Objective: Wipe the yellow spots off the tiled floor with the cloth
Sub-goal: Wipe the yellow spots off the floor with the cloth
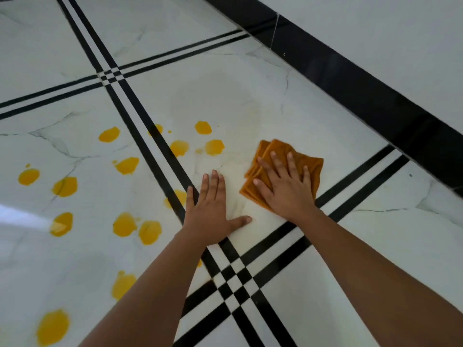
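A folded orange-brown cloth (310, 164) lies on the white marble floor (250, 83), and my right hand (285, 186) presses flat on it with fingers spread. My left hand (213, 211) rests palm down on the bare tile just left of the cloth, fingers apart, holding nothing. Several yellow spots dot the floor to the left of both hands, such as one (214, 147) near the cloth, one (64, 187) further left and one (53, 326) at the bottom left. The tile beyond the cloth shows only a faint pale smear (225, 106).
Double black inlay lines (140, 101) cross the floor and meet in a grid (233, 276) under my forearms. A black skirting strip (350, 83) runs along the white wall (388, 33) at the upper right, close to the cloth.
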Motion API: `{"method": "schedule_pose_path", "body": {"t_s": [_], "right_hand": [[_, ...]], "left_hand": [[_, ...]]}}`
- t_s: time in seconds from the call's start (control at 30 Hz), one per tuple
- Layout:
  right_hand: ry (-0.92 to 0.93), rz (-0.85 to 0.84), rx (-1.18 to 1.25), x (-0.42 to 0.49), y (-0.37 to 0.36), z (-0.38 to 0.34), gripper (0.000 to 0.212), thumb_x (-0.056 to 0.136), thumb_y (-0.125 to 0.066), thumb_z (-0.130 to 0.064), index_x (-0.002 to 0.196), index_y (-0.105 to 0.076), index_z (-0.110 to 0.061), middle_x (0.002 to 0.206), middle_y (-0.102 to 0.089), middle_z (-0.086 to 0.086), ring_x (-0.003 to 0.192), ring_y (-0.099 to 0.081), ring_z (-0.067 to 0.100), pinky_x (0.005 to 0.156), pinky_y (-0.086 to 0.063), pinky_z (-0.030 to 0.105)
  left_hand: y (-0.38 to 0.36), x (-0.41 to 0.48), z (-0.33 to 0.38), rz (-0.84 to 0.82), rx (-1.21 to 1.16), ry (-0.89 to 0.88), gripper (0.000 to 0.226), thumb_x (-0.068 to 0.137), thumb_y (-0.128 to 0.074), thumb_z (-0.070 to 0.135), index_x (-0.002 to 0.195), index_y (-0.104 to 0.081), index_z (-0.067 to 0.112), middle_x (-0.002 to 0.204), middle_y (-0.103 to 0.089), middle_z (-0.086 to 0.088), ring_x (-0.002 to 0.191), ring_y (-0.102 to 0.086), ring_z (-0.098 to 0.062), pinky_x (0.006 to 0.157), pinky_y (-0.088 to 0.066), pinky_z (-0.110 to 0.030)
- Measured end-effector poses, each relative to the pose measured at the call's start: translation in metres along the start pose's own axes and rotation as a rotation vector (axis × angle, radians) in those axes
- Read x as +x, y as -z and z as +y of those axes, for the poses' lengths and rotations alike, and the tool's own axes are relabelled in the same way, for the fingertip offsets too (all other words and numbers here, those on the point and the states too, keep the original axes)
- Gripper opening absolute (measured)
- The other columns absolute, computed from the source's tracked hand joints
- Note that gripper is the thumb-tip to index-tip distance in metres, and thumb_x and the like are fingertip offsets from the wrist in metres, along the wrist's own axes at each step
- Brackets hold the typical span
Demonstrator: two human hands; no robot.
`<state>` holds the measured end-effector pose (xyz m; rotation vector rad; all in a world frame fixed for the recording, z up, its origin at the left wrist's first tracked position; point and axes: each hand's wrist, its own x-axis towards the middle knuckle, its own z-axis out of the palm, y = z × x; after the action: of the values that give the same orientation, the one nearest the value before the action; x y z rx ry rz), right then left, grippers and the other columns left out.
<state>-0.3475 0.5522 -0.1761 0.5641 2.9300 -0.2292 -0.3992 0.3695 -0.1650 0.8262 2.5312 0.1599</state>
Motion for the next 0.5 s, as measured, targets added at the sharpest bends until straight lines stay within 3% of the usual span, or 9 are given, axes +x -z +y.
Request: {"method": "schedule_pose_path", "body": {"t_s": [0.17, 0.33, 0.43, 0.5], "right_hand": [[0.157, -0.138, 0.139, -0.075, 0.006, 0.014, 0.071, 0.078, 0.001, -0.072, 0.143, 0.005, -0.046, 0.156, 0.006, -0.016, 0.143, 0.015, 0.011, 0.113, 0.007, 0.043], [-0.093, 0.12, 0.41, -0.099, 0.028, 0.055, 0.062, 0.093, -0.017, -0.056, 0.148, -0.017, -0.026, 0.155, -0.022, -0.004, 0.145, -0.008, 0.017, 0.115, -0.009, 0.043], [-0.152, 0.1, 0.341, -0.108, 0.025, 0.069, 0.057, 0.096, -0.017, -0.049, 0.147, -0.021, -0.025, 0.154, -0.024, -0.003, 0.145, -0.008, 0.018, 0.115, -0.009, 0.041], [-0.199, 0.091, 0.306, -0.112, 0.018, 0.074, 0.053, 0.098, -0.019, -0.044, 0.147, -0.019, -0.024, 0.155, -0.023, -0.003, 0.145, -0.007, 0.018, 0.115, -0.009, 0.04]], "left_hand": [[0.0, -0.037, 0.015, 0.12, -0.109, -0.001, 0.087, 0.087, -0.021, 0.066, 0.147, 0.013, 0.013, 0.155, 0.019, -0.002, 0.141, 0.021, -0.014, 0.112, 0.013, -0.041], [0.003, -0.029, 0.071, 0.281, -0.081, -0.178, 0.078, 0.085, -0.008, 0.057, 0.148, 0.006, 0.014, 0.157, 0.01, -0.002, 0.142, 0.015, -0.015, 0.111, 0.014, -0.037], [-0.009, 0.0, 0.109, 0.242, 0.067, -0.403, 0.077, 0.086, -0.005, 0.059, 0.149, -0.001, 0.016, 0.158, 0.0, -0.002, 0.144, 0.009, -0.016, 0.113, 0.012, -0.04], [-0.022, 0.015, 0.121, 0.185, 0.148, -0.429, 0.077, 0.088, -0.012, 0.066, 0.149, 0.002, 0.021, 0.158, 0.002, 0.002, 0.144, 0.01, -0.017, 0.114, 0.009, -0.047]]}}
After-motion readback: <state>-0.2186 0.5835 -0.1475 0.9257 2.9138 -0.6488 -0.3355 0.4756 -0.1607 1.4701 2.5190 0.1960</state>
